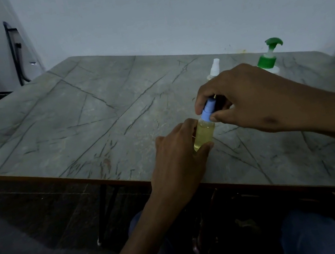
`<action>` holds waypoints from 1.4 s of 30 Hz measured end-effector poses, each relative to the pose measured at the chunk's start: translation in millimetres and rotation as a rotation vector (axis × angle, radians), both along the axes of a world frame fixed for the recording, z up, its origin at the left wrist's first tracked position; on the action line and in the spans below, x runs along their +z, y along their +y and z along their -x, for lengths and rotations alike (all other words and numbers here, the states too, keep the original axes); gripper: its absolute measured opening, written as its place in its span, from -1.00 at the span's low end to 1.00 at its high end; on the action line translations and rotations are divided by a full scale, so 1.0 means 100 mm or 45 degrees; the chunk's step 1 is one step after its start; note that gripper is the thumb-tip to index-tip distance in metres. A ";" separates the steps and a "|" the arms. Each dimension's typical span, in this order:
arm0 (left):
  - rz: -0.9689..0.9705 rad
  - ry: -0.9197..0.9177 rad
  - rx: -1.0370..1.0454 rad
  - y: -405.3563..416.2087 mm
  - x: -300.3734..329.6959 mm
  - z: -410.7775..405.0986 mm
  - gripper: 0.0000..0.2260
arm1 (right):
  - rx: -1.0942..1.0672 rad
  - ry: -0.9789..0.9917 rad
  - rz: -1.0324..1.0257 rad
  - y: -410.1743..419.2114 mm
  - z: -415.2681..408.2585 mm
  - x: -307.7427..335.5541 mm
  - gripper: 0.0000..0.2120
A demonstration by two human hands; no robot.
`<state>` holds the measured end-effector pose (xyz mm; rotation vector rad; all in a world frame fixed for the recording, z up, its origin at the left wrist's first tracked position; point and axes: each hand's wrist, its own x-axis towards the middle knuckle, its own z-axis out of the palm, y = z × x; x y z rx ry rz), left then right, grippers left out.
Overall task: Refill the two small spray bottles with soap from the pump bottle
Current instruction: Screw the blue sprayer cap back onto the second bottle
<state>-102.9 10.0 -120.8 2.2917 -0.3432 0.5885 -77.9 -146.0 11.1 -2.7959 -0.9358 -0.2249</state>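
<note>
Matt veined stone-look table [92,108], clear plastic bottle [204,134]

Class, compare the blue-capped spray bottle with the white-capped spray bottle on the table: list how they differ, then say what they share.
The blue-capped spray bottle is held by both hands, left hand on its body, right hand on its cap; the white-capped spray bottle stands untouched. The blue-capped one sits nearer the table's front edge, the white-capped one farther back beside the green pump bottle. The blue-capped one shows yellow liquid; the white-capped one's body is hidden. Both stand upright.
</note>
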 end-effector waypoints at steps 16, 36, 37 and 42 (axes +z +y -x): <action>0.040 0.040 0.007 0.00 0.03 0.01 -0.71 | 0.155 0.130 0.117 -0.07 -0.02 0.38 -0.51; 0.040 0.039 -0.002 -0.01 0.05 0.02 -0.70 | 0.151 -0.088 0.130 0.00 -0.21 0.11 -0.81; 0.043 0.029 0.005 -0.01 0.06 0.03 -0.69 | 0.121 -0.125 0.153 0.01 -0.22 0.10 -0.74; 0.058 0.050 0.006 -0.02 0.06 0.03 -0.69 | 0.020 -0.199 0.247 0.09 -0.21 0.06 -0.54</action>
